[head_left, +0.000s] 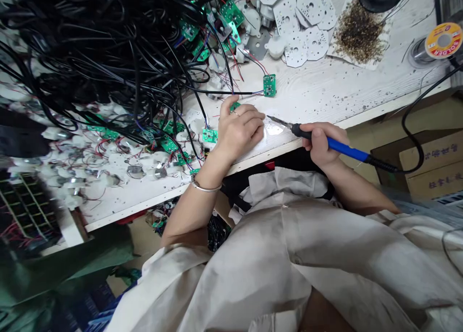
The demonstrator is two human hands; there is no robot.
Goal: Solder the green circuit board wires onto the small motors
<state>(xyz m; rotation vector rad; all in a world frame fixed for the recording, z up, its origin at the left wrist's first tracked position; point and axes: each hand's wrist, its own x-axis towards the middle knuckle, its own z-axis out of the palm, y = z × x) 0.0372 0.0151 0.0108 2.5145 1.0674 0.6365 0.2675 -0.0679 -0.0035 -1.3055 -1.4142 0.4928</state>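
Nearest is a loose garment point(253, 255) of soft, creased beige cloth. Beyond it, the right hand point(320, 141) is closed around a soldering iron point(347, 150) with a smooth blue handle, a black grip section and a slim, tapered metal shaft. A black cord leaves the back of the handle in a curve. The dark, narrow tip points left and lies just beside the left hand's fingertips.

The left hand point(240, 129) rests low over the bench point(311, 90), fingers curled; whether it grips anything is hidden. It wears a thin ring and a silvery metal bracelet point(206, 186). Below the iron's shaft, partly beside the left hand, lies a flat, glossy white plate point(275, 127) with angular edges, near the front edge of the pale, wood-grained bench.

A green rectangular circuit board point(210, 135) sits just left of the left hand; another small green board point(269, 85), with thin red and blue wires, lies beyond the fingers. To the left spreads a tangled heap of glossy black cables point(108, 47). Farther back are matte white perforated plates point(296, 47) with clipped corners, grainy brown bits point(360, 35) on a pale sheet, and an orange-labelled solder spool point(443, 40).
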